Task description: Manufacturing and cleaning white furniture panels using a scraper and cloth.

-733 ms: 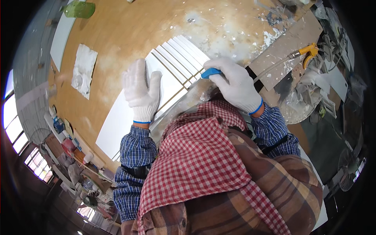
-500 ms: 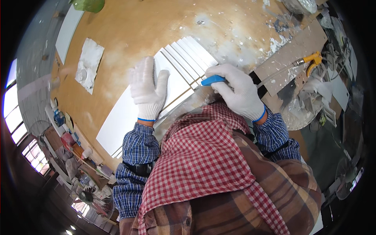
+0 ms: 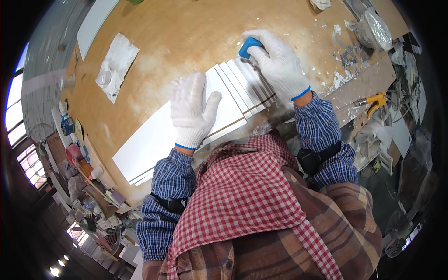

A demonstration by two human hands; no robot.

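— White boards (image 3: 224, 105) lie stacked on the wooden workbench (image 3: 177, 42); what holds them?
— Gloved left hand (image 3: 190, 109), fingers spread, presses flat on top.
— And the right hand (image 3: 276, 60)?
— At the far right end, closed round a blue block (image 3: 248, 46).

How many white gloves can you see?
2. One is on the left hand, pressed flat on the white panels. The other is on the right hand, holding a blue block at the panels' far end. None seem hidden.
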